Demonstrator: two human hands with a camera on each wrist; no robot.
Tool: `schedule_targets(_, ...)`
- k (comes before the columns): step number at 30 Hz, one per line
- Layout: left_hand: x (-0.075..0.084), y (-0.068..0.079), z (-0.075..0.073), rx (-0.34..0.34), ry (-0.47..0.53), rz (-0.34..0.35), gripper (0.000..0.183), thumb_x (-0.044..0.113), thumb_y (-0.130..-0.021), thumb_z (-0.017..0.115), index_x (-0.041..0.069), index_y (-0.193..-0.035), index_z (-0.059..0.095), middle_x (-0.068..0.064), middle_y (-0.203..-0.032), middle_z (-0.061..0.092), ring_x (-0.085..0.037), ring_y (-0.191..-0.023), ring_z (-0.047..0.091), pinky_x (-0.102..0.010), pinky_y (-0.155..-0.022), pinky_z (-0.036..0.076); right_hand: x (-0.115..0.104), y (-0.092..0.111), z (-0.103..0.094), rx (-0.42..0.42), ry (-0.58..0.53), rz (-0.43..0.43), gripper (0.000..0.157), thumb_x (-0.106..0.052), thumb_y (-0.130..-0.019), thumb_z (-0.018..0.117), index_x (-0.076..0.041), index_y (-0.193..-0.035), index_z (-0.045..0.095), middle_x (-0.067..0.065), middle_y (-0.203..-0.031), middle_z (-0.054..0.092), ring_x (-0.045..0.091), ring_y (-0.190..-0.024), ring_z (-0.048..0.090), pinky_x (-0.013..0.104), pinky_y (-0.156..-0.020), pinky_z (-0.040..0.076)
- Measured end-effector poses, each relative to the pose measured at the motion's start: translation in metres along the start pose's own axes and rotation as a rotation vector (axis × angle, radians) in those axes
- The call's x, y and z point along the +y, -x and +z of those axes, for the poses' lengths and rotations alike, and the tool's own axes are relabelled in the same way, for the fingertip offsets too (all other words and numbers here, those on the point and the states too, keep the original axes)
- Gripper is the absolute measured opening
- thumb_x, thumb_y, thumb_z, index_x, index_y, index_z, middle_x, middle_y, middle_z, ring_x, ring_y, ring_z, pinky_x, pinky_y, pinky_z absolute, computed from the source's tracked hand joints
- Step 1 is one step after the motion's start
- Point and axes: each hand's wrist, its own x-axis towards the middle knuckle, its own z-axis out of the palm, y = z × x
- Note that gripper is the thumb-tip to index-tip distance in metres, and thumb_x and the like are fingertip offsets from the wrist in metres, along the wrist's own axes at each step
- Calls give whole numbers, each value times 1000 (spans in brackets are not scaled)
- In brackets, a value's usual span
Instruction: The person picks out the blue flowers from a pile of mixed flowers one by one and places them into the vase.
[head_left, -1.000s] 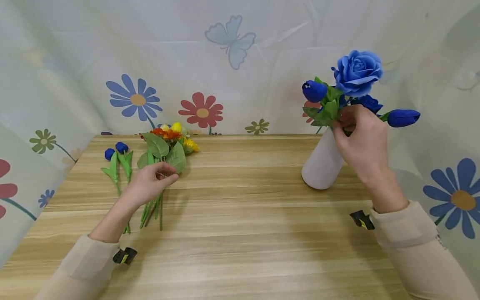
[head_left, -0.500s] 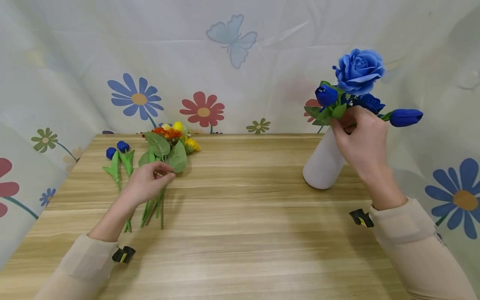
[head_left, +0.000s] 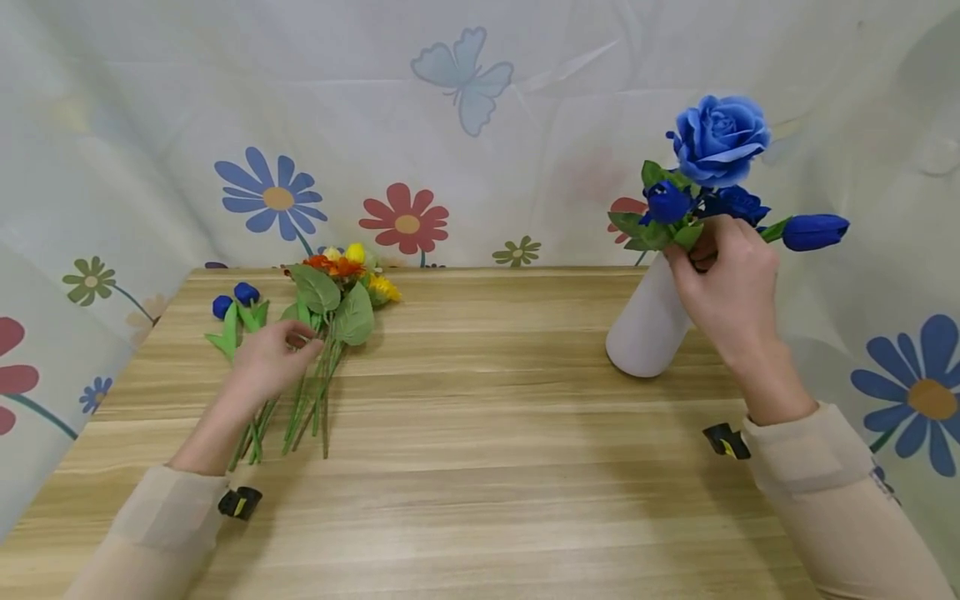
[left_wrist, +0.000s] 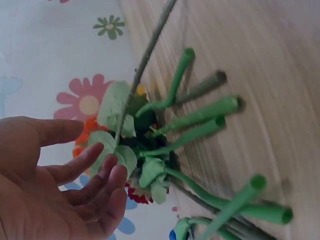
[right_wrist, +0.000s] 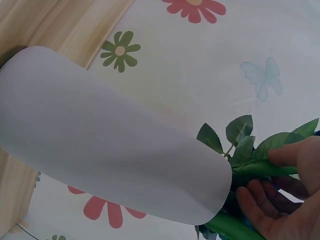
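My right hand (head_left: 731, 292) is at the mouth of a white vase (head_left: 647, 329) on the right. In the right wrist view its thumb and fingers pinch the green stem (right_wrist: 262, 169) of a blue tulip (head_left: 667, 202). The vase also holds a large light-blue rose (head_left: 722, 140), a darker blue rose (head_left: 738, 205) and another blue tulip (head_left: 815, 232) leaning right. My left hand (head_left: 273, 358) hovers over the flowers on the left, fingers loosely curved and holding nothing. Nearest it is a bunch of orange and yellow flowers (head_left: 341, 267) with green leaves.
Two blue tulips (head_left: 234, 300) lie at the left of the wooden table (head_left: 487, 467), their stems partly behind my left hand. A curtain (head_left: 555, 125) printed with flowers and a butterfly hangs behind the table's back edge.
The blue tulip in my right hand has sunk and shifted right, its head closer to the roses. My left hand has drawn back slightly to the left, uncovering more stems.
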Motion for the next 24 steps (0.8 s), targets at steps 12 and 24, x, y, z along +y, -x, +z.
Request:
schedule_targets(12, -26, -7, -12, -27, -74, -79, 46, 30, -106, 51, -12, -124, 58, -30, -108, 65, -37, -84, 64, -44, -65, 51, 2, 4, -5, -91, 78, 75, 19, -3, -92, 73, 11, -85, 63, 27, -82, 62, 44, -72, 60, 53, -62, 45)
schedule_targets(24, -53, -8, -30, 61, -219, -127, 47, 21, -103, 46, 14, -57, 40, -1, -53, 40, -18, -48, 42, -32, -46, 36, -3, 0, -13, -224, 111, 155, 24, 0, -92, 69, 22, -96, 62, 34, -96, 56, 52, -88, 53, 63, -71, 44)
